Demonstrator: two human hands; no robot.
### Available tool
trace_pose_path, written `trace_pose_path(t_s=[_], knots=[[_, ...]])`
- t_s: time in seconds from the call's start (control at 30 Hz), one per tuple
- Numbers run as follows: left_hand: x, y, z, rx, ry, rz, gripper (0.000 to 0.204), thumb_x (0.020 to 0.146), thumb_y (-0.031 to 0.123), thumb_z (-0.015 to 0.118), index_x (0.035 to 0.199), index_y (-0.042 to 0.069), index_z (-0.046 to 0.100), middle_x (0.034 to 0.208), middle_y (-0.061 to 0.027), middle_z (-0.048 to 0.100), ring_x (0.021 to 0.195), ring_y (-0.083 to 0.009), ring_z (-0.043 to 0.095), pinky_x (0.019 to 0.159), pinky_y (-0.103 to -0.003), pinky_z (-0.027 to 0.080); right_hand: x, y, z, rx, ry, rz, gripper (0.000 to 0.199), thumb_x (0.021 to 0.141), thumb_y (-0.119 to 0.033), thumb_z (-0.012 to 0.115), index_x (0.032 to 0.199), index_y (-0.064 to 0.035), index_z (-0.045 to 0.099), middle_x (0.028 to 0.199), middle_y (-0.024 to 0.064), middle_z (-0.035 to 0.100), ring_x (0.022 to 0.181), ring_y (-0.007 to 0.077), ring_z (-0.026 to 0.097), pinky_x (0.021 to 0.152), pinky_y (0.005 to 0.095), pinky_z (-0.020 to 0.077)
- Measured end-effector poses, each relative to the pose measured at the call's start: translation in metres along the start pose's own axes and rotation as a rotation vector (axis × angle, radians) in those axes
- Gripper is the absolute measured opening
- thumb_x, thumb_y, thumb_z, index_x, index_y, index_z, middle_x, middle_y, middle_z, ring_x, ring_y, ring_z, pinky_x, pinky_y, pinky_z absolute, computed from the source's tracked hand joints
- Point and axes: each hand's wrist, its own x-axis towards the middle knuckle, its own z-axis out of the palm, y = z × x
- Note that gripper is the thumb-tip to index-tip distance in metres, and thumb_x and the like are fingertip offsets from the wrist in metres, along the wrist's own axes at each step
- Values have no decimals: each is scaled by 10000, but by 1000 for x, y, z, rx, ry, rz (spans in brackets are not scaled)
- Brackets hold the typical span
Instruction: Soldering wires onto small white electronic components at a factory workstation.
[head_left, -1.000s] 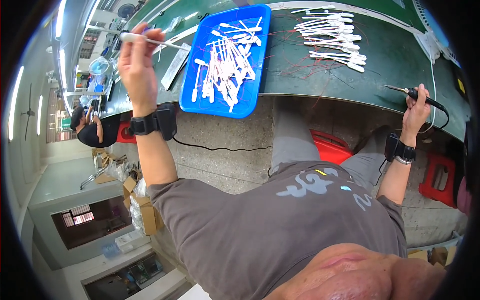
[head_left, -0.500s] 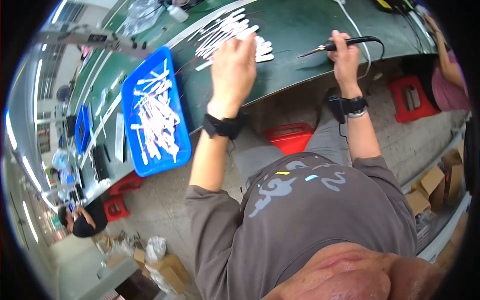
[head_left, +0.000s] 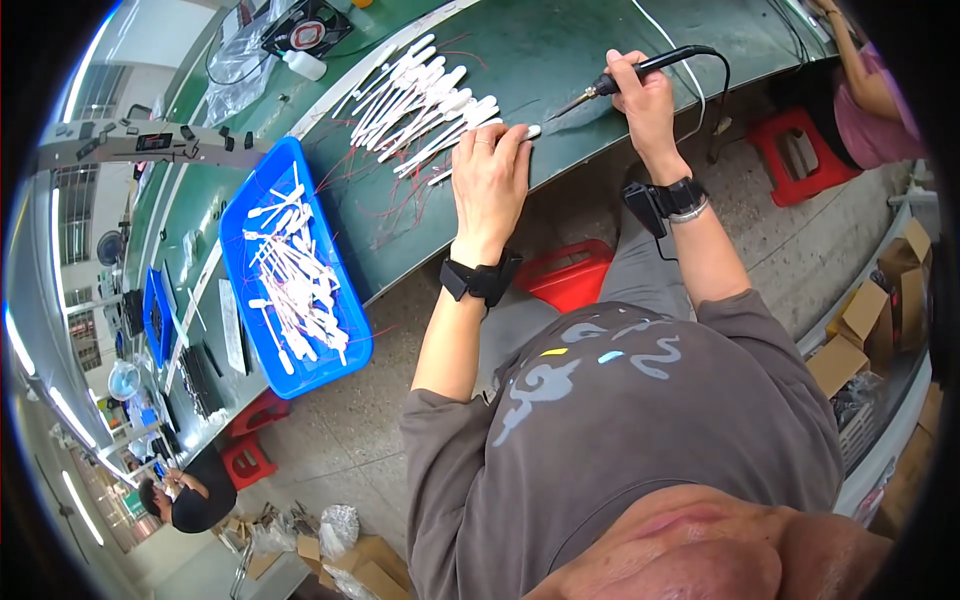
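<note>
My right hand point(head_left: 648, 105) grips a soldering iron point(head_left: 604, 86) with a black handle, its metal tip slanting down to the left over the table. To the left, my left hand point(head_left: 490, 180) rests at the right end of a row of white stick-shaped parts point(head_left: 415, 105) with thin red wires. Its fingers are closed on one white stick-shaped part point(head_left: 534, 131), whose rounded end pokes out past the fingertips; the rest is hidden under the hand. A small gap separates the iron's tip from that end.
At the left, a blue tray point(head_left: 358, 372) full of similar white parts stands at the edge of the green table point(head_left: 560, 50). Behind the row are a fan point(head_left: 305, 35), a white bottle point(head_left: 304, 65) and a plastic bag point(head_left: 240, 75). A person in pink point(head_left: 880, 95) sits at the right.
My left hand has come off the middle of the row to its right end and now holds one part there. The soldering iron is nearer to my left hand. The view has shifted.
</note>
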Motion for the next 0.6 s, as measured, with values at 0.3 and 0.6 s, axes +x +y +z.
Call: trace_pose_path(t_s=[0.3, 0.6], knots=[[0, 0, 0, -125, 32, -103, 122, 795, 120, 725, 903, 64, 721, 937, -71, 625, 902, -264, 564, 797, -377, 446, 1, 2, 2, -129, -17, -104, 259, 938, -224, 639, 727, -104, 549, 626, -92, 424, 501, -1, 304, 448, 199, 216], [2, -3, -1, -152, 5, -150, 128, 797, 141, 732, 912, 85, 734, 940, -76, 654, 913, -271, 579, 873, -380, 434, 1, 1, 3, -204, -39, -95, 264, 936, -228, 638, 721, -103, 549, 609, -101, 404, 503, -3, 304, 451, 206, 210]])
